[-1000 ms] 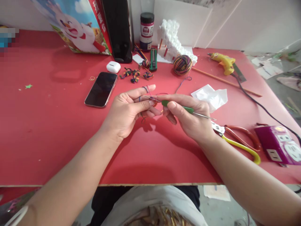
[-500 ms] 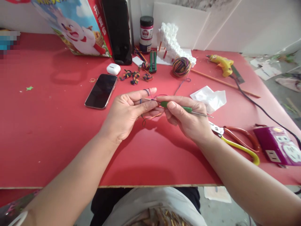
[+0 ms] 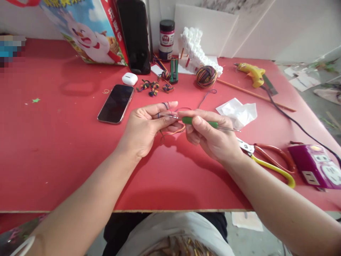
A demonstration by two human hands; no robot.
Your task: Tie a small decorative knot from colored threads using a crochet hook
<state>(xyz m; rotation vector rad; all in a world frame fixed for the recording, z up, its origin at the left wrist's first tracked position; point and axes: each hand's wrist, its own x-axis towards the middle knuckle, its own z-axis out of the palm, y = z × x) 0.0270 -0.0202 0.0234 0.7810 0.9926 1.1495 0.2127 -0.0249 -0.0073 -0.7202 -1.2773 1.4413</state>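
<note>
My right hand (image 3: 213,133) is closed round the green grip of a crochet hook (image 3: 200,122), whose bare metal end sticks out past the hand. The hook's other tip reaches the thumb and fingers of my left hand (image 3: 149,124). Multicoloured yarn (image 3: 174,133) is pinched in my left hand and looped round its index finger; the stitches there are too small to make out. One strand runs back to a striped ball of yarn (image 3: 206,76). Several small crocheted pieces (image 3: 153,85) in the same colours lie beyond my left hand.
A phone (image 3: 116,104) and a white earbud case (image 3: 129,79) lie to the left. Crumpled tissue (image 3: 237,112), pliers (image 3: 277,161) and a purple box (image 3: 315,165) are on the right. Behind stand a jar (image 3: 167,40) and an upright phone (image 3: 134,37); a glue gun (image 3: 252,74) lies far right.
The hook's tip has shifted slightly and more of its metal shaft shows at my left fingers. Both hands stay nearly in place; the whole view has moved a little.
</note>
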